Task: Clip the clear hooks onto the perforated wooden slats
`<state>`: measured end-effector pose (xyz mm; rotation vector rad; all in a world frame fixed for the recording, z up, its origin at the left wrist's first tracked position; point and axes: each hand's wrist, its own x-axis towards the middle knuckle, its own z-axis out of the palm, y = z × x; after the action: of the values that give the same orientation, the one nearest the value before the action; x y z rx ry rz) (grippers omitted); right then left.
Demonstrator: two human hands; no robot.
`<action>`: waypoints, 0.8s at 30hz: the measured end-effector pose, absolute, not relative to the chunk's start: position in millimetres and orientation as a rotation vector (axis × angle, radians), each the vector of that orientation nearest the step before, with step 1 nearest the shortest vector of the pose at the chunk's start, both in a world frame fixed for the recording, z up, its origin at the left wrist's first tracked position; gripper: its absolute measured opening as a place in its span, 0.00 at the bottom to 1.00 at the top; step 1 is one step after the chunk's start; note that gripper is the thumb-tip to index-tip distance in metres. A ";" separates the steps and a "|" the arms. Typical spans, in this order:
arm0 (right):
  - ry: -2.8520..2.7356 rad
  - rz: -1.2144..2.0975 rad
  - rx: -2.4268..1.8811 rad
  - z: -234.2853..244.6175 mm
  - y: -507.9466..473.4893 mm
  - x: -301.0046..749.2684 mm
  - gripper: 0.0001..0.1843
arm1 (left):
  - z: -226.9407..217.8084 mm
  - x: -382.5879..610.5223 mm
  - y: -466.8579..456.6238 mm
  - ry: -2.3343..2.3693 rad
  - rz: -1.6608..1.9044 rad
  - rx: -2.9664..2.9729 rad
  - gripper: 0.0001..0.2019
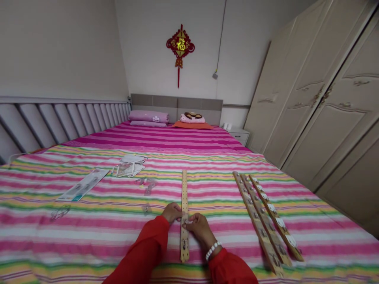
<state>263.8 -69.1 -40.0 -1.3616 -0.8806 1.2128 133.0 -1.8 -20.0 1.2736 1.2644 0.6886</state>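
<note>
A pale-walled bedroom, with a red ornament (180, 45) hung above the headboard (154, 101) and a wardrobe (284, 102) along the right; a broad bed spread with a striped sheet (97, 246) serves as the working surface. A narrow wooden strip (184, 189), dotted with holes, lies on the sheet straight ahead of the person, pointing towards the headboard, probably so that both hands can reach it evenly; a small metal fitting (184, 244) sits on its near end. The left hand (172, 213) is at the strip's left edge and the right hand (201, 228) at its right edge, finger and thumb of each drawn in over the wood; the pose looks meant to steady a small piece from two sides, but I cannot tell whether they grip that piece or the strip itself. To the right, three more strips (251, 209) lie side by side, bearing small pieces along their length, and seem set apart to leave the middle free; to the left, a long packaging card (83, 185), flat packets (130, 167), small clear pieces (147, 184) and some thin rings (60, 212) lie loosely spread, perhaps to keep each within the left hand's reach.
</note>
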 end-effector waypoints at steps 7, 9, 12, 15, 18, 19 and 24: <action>-0.697 1.380 -1.313 -31.5 -68.5 266.5 0.16 | -4.5 130.8 -7.7 1.333 0.623 1.252 0.13; -0.707 1.394 -1.333 -26.7 -71.6 267.8 0.15 | -0.1 129.8 -11.8 1.338 0.628 1.249 0.12; -0.757 1.414 -1.343 -21.2 -76.1 270.7 0.13 | 7.8 126.1 -21.6 1.316 0.650 1.231 0.14; -0.828 1.456 -1.333 -18.0 -79.9 273.7 0.10 | 17.1 112.8 -32.6 1.198 0.689 1.162 0.19; -0.843 1.475 -1.286 -16.3 -84.4 276.5 0.10 | 24.0 82.6 -37.4 1.184 0.822 1.164 0.23; -0.836 1.474 -1.261 -16.1 -85.9 277.3 0.10 | 24.8 69.2 -36.7 1.229 0.924 1.182 0.24; -0.799 1.478 -1.192 -18.7 -89.9 279.4 0.15 | 17.6 5.2 -25.0 1.571 1.391 1.257 0.16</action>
<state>279.4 -89.9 -18.7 -1.1922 -0.7991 1.4779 5.2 -25.0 17.6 1.2571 1.5714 1.3909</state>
